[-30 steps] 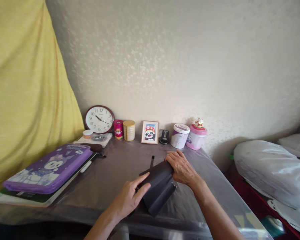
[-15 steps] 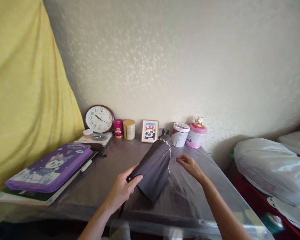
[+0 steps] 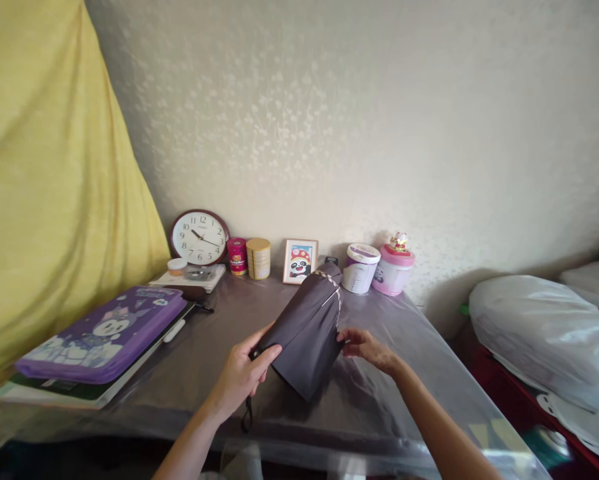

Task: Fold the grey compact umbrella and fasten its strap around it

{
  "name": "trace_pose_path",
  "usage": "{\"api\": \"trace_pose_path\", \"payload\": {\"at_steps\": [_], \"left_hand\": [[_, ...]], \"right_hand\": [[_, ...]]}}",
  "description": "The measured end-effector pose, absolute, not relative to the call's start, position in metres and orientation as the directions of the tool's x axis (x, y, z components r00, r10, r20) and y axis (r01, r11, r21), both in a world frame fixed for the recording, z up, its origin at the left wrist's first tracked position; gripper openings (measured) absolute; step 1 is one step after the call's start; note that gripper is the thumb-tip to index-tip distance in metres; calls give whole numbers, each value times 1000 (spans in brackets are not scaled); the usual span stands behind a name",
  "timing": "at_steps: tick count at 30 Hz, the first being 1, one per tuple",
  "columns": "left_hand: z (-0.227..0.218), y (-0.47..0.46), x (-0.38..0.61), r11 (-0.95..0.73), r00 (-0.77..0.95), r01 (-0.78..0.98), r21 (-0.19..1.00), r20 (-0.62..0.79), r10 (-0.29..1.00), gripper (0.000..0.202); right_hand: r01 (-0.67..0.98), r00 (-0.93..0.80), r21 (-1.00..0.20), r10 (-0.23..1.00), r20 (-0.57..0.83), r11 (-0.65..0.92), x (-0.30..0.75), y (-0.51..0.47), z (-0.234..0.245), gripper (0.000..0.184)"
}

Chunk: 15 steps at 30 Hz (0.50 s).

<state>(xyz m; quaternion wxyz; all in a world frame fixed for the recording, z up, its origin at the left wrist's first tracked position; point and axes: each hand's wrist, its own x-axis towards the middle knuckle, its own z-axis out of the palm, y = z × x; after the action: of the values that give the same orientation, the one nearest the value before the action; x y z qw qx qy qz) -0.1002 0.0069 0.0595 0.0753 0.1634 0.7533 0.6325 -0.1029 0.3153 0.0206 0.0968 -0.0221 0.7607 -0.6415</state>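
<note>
A dark grey folding umbrella (image 3: 304,340), its cloth loose and trimmed with a pale checkered edge, is held tilted over the table with its far end up and to the right. My left hand (image 3: 246,367) is closed around the handle end, thumb on top of the cloth. A black wrist strap (image 3: 248,415) dangles below that hand. At the right side of the umbrella, my right hand (image 3: 364,347) pinches the edge of the cloth between thumb and fingers. A thin metal rib shows near the trim.
Along the wall stand a clock (image 3: 200,237), a red tin (image 3: 237,257), a yellow tin (image 3: 258,259), a framed panda picture (image 3: 300,262), a purple-white tub (image 3: 360,269) and a pink tub (image 3: 393,270). A purple case (image 3: 104,333) lies on books at left. White bags (image 3: 544,333) sit at right.
My right hand has moved left and down, from beside the umbrella onto the edge of its cloth. The wrist strap now hangs in clearer view below my left hand.
</note>
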Motion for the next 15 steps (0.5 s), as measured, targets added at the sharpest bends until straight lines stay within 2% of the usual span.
{"api": "trace_pose_path", "payload": {"at_steps": [5, 11, 15], "left_hand": [[57, 6, -104, 134, -944, 128, 983, 79, 320, 62], [55, 6, -107, 127, -948, 132, 983, 87, 307, 61], [52, 8, -107, 163, -949, 130, 978, 75, 306, 62]], "right_hand": [[-8, -996, -968, -89, -14, 252, -105, 317, 26, 30], [-104, -995, -959, -39, 97, 265, -96, 316, 53, 21], [-219, -974, -935, -7, 226, 279, -88, 312, 78, 16]]}}
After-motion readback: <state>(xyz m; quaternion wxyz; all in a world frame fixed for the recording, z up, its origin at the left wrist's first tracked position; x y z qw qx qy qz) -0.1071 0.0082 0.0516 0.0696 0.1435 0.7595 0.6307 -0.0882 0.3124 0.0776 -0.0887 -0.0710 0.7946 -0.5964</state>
